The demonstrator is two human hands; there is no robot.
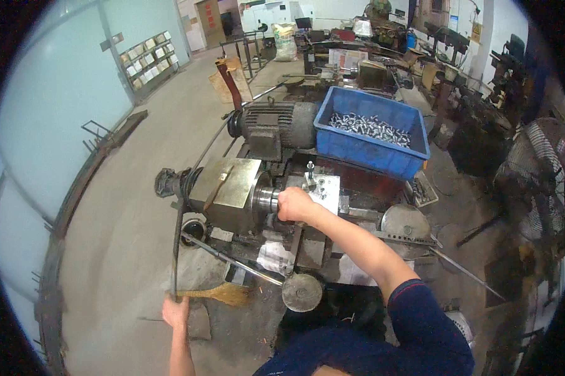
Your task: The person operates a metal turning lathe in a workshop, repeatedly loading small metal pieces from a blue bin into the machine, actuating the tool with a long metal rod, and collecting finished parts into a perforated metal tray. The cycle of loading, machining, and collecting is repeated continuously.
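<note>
My left hand (pixel 176 311) is wrapped round the lower end of a long dark lever rod (pixel 176 250), which rises to the left end of a small lathe's headstock (pixel 229 188). My right hand (pixel 295 205) is closed right at the shiny metal spindle nose (pixel 268 200). Whatever its fingers hold is hidden behind the knuckles. Just beyond that hand lies a bright metal plate (pixel 327 191) with an upright bolt-like tool post (pixel 310 168) on it. A wooden-handled tool (pixel 218 187) rests on the headstock's flat cover.
A blue plastic crate (pixel 370 147) full of small shiny metal parts stands behind the lathe, beside an electric motor (pixel 276 122). Round handwheels (pixel 302 292) and levers project toward me. A straw broom (pixel 223 293) is near my left hand. A caged fan (pixel 536 178) stands at the right.
</note>
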